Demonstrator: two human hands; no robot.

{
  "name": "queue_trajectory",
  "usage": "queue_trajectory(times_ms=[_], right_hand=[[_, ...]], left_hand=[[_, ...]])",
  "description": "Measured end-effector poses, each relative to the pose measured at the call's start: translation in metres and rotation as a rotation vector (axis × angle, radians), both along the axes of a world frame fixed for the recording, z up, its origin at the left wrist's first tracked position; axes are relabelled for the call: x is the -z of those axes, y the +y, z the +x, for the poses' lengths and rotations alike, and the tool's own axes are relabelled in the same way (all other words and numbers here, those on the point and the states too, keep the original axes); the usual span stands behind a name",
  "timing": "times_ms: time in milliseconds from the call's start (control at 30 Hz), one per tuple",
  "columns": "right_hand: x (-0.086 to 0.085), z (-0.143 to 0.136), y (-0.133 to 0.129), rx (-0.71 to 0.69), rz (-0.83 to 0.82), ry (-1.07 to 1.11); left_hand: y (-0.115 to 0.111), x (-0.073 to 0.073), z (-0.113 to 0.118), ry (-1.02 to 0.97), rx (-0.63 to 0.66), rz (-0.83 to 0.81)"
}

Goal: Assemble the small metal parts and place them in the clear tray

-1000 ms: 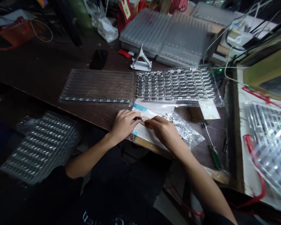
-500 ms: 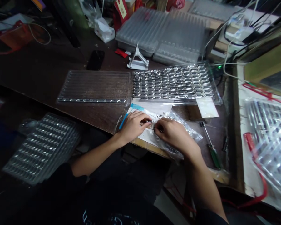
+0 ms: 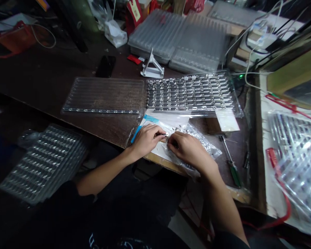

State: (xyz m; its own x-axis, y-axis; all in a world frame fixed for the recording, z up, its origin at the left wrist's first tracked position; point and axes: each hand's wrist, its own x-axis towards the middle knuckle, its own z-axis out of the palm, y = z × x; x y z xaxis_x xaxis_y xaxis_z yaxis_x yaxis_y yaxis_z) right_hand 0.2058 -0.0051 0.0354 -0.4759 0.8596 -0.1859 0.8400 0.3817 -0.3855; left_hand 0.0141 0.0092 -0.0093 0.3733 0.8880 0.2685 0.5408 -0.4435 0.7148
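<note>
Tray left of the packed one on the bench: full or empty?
Neither: the tray is part-filled. One row of parts lies along its near edge; the other grooves show none.

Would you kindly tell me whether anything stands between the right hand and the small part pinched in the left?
Nothing visible stands between the right hand and the small part in the left hand; only a narrow gap shows there.

No whole word readable
White letters on the dark shirt, below the left hand, are cut off; print on the pale label of a red item, beyond that hand, is too small.
</note>
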Motion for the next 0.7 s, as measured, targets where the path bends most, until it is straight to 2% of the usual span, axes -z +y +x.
queue_trajectory(times_ms=[100, 333, 533, 700], right_hand=[[0.002, 0.002, 0.000, 0.016, -0.012, 0.034], [0.003, 0.002, 0.002, -0.002, -0.051, 0.110], [-0.002, 0.005, 0.005, 0.014, -0.088, 0.234], [-0.004, 0.007, 0.008, -0.027, -0.006, 0.393]], left_hand=[[-0.001, -0.002, -0.001, -0.047, 0.002, 0.042], [-0.009, -0.010, -0.008, -0.160, -0.123, 0.143], [-0.012, -0.010, -0.020, -0.091, -0.161, 0.124], [-0.005, -0.008, -0.038, -0.022, -0.195, 0.131]])
